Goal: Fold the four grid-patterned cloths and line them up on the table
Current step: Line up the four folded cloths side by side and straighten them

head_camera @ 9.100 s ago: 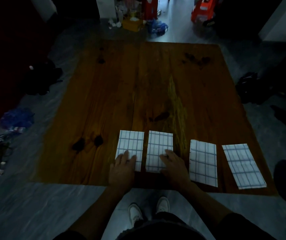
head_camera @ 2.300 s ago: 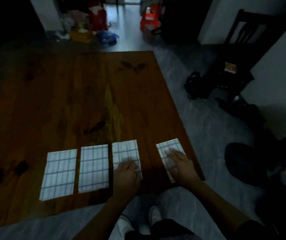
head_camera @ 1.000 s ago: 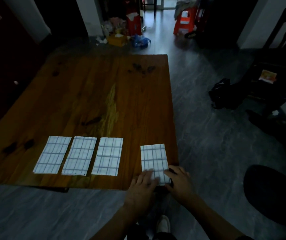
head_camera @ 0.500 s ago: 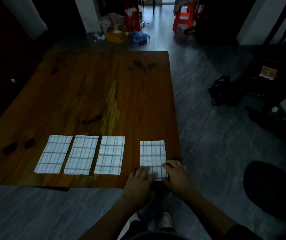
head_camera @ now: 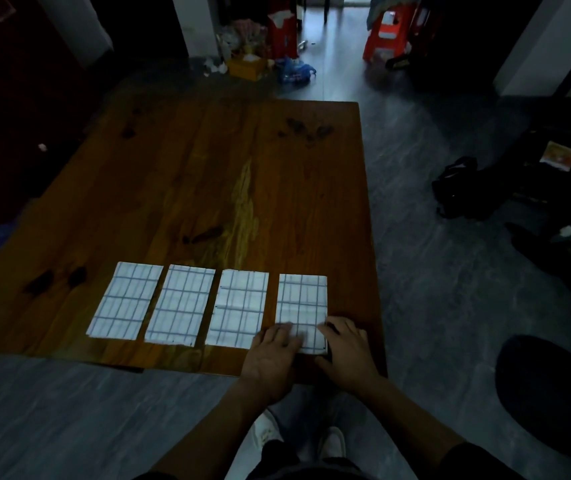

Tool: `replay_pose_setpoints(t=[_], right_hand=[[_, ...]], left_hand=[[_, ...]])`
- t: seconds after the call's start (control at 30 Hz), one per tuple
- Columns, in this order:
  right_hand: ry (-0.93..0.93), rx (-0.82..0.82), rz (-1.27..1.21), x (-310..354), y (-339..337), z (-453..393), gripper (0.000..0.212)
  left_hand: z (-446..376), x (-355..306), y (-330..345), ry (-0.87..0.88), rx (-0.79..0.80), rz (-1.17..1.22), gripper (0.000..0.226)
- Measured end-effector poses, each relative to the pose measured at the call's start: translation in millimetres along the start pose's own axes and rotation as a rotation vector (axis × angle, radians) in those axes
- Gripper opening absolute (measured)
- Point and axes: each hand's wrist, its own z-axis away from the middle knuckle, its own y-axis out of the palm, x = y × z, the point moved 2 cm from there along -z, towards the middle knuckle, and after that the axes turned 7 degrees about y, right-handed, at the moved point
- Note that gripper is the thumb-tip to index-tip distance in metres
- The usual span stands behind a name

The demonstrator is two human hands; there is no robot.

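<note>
Cloths lie in one row; the fourth cloth [head_camera: 302,306] runs lengthwise straight away from both hands. Left hand [head_camera: 270,355] and right hand [head_camera: 346,351] press flat, fingers relaxed, on its near corners. Gap toward the third cloth [head_camera: 239,306], left of the left hand, looks wider, so a small slide left seems needed.

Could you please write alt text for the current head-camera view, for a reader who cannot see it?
Four folded grid-patterned cloths lie in a row near the front edge of a wooden table. The left hand and right hand rest flat on the near end of the rightmost cloth. The room is dim, with clutter on the floor beyond.
</note>
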Motion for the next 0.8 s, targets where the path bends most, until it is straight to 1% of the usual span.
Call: replay_pose_setpoints(t=[0.2, 0.3, 0.37, 0.43, 0.5, 0.6, 0.67, 0.8], right_hand=[[0.006, -0.013, 0.034, 6, -1, -8, 0.066], [0.010, -0.015, 0.024, 7, -1, -10, 0.064], [0.030, -0.028, 0.008, 8, 0, -10, 0.059], [0.059, -0.090, -0.028, 9, 0, -11, 0.049], [0.072, -0.164, -0.080, 12, -1, -15, 0.042], [0.068, -0.182, -0.125, 20, -2, -24, 0.046], [0.043, -0.141, -0.113, 25, -1, -32, 0.052], [0.023, -0.035, -0.053, 33, 6, -40, 0.060]], left_hand=[[0, 8, -5, 0.021, -0.030, 0.002, 0.068], [-1, 9, -6, 0.031, -0.031, -0.001, 0.070], [0, 10, -5, 0.039, -0.044, 0.020, 0.068], [2, 15, -5, 0.035, -0.105, 0.064, 0.064], [5, 24, -8, -0.004, -0.200, 0.115, 0.059], [9, 46, -13, -0.101, -0.295, 0.121, 0.053], [10, 60, -12, -0.166, -0.269, 0.116, 0.056], [7, 77, -11, -0.204, -0.147, 0.116, 0.079]])
